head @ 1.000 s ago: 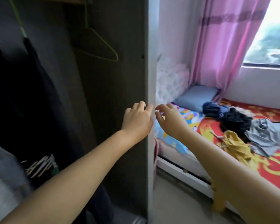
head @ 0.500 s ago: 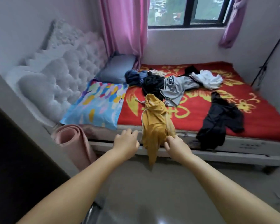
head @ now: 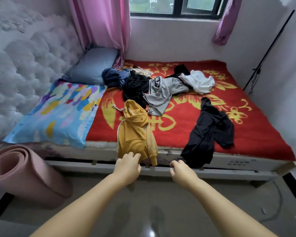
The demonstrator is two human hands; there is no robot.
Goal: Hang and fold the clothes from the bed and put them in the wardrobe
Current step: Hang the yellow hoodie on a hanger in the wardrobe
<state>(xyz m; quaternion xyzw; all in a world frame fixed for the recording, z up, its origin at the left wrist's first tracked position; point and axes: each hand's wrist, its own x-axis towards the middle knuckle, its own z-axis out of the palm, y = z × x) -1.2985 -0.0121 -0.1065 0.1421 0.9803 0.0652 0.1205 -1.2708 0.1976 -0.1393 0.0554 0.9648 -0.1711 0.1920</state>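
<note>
Grey garment (head: 162,90): black band with white lettering, too blurred to read. No other text legible anywhere.

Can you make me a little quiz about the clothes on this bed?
1. True or false: the yellow hoodie hangs over the bed's near edge.
2. Which hand touches the hoodie: A left hand, B right hand?
3. What colour is the garment farthest right in the back pile?

Key: 1 true. 2 A. 3 white.
</note>
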